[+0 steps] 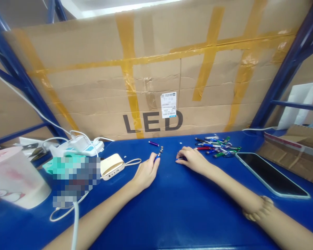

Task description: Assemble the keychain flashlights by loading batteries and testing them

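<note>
My left hand (146, 171) is closed on a small blue tube (156, 158), most of it hidden by the fingers. Just beyond its tip, several small round silver pieces (161, 150), which look like button cells, lie on the blue tabletop. A short purple tube (153, 143) with a silver end rests farther back. Near the table's middle, my right hand (193, 159) pinches a thin blue piece with a shiny end (181, 158) low over the surface. To the right of that hand is a pile of colourful pen-like tubes (219, 147) in blue, green, red, black and silver.
At left stand a cream power bank (111, 166) with a strap, a white power strip (90, 148) with cables, and a white bin (18, 177). A phone (272, 175) lies at right beside a brown carton (294, 152). A large taped cardboard box (94, 93) closes off the back.
</note>
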`<state>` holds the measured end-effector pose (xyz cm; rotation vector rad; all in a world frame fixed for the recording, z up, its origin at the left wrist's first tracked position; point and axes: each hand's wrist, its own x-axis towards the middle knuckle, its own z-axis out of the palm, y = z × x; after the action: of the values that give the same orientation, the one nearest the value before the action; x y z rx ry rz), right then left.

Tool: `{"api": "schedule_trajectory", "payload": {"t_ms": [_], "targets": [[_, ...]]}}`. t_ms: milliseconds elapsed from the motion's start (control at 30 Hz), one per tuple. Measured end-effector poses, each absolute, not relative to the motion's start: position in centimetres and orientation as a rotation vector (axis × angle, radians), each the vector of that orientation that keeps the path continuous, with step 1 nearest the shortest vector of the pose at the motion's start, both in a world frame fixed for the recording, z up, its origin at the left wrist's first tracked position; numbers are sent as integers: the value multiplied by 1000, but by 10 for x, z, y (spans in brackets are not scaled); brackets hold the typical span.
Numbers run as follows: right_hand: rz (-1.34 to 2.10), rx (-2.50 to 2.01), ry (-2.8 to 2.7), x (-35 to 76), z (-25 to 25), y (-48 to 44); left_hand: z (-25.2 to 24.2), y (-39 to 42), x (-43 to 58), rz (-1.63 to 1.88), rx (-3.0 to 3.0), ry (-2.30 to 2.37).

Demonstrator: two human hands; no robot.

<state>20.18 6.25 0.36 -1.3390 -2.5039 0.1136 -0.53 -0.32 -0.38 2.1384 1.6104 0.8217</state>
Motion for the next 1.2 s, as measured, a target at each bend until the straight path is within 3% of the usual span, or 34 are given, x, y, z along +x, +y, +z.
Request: {"api": "schedule_trajectory", "payload": {"t_ms": [433, 633, 833, 1200], "targets": [[105, -1075, -2390, 185, 8, 46, -7, -2, -9, 804, 2145, 1568], [-40, -739, -2415, 173, 8, 29, -8, 0, -10, 781, 2158, 1532], [-237, -680, -2388, 172, 6, 25, -14, 3, -12, 884, 2153, 1447], [-166, -747, -2348, 177, 1, 27, -10, -1, -12, 1015, 2226, 1384]]}}
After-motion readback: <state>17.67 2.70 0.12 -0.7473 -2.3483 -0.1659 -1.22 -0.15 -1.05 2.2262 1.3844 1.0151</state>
